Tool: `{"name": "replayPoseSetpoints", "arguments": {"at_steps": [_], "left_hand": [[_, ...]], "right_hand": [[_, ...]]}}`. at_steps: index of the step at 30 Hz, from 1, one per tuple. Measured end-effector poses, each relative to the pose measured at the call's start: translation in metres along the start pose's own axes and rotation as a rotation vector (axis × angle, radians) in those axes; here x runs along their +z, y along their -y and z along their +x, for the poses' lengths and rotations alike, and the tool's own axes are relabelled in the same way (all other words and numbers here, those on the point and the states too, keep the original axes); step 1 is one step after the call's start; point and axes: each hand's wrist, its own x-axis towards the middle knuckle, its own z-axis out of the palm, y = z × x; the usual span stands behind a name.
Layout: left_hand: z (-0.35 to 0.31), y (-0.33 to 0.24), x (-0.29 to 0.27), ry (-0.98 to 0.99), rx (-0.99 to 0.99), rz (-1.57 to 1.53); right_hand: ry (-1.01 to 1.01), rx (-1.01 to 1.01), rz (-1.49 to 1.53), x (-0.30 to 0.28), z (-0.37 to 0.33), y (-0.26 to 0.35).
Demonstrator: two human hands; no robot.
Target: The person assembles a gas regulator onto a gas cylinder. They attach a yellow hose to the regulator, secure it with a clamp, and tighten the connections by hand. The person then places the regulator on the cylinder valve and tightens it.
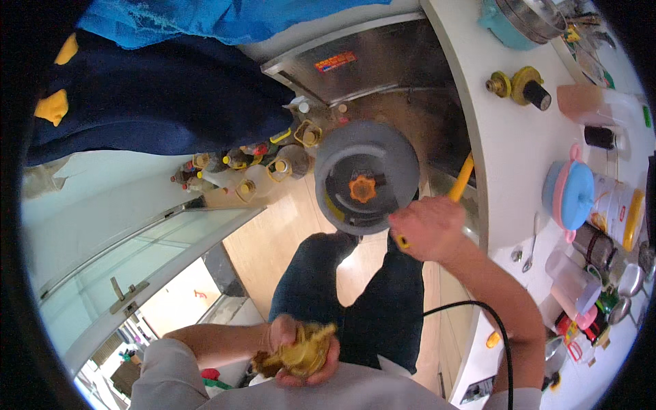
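Close to my body, my left hand (331, 359) is wrapped round a brass-yellow gas regulator (304, 350), part of which is blurred. My right hand (429, 227), reaching forward past the counter's edge, grips a yellow hose (462, 178). One end of the hose shows below my fingers, and the other side runs up toward the counter edge. Just left of that hand stands a grey gas cylinder (328, 147) with a round collar. An orange star-shaped valve knob (362, 189) sits in the middle of its top.
Along the right runs a white counter (502, 164) with another yellow regulator (519, 87), a blue-lidded pot (570, 195), spoons and jars. Several bottles (290, 162) stand left of the cylinder. A glazed door (147, 246) is at left. A black cable (502, 328) loops near my right arm.
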Motion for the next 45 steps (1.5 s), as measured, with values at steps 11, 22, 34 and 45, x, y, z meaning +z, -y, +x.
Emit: {"name": "replayPoseSetpoints", "arguments": {"at_steps": [11,22,34,45], "left_hand": [[0.163,-0.131,0.182,-0.606,0.386,2.362],[0.350,-0.188,0.087,-0.651,0.252,3.607],[0.381,-0.201,0.096,0.071,-0.329,3.837],[0.372,-0.219,0.118,0.567,0.326,3.683]], "right_hand": [[-0.337,0.522,0.158,0.021,-0.035,0.027],[-0.618,0.800,0.294,0.006,-0.061,0.052],[-0.648,0.864,0.366,0.007,-0.051,0.052],[-0.729,1.078,0.612,0.021,-0.065,0.044]]}}
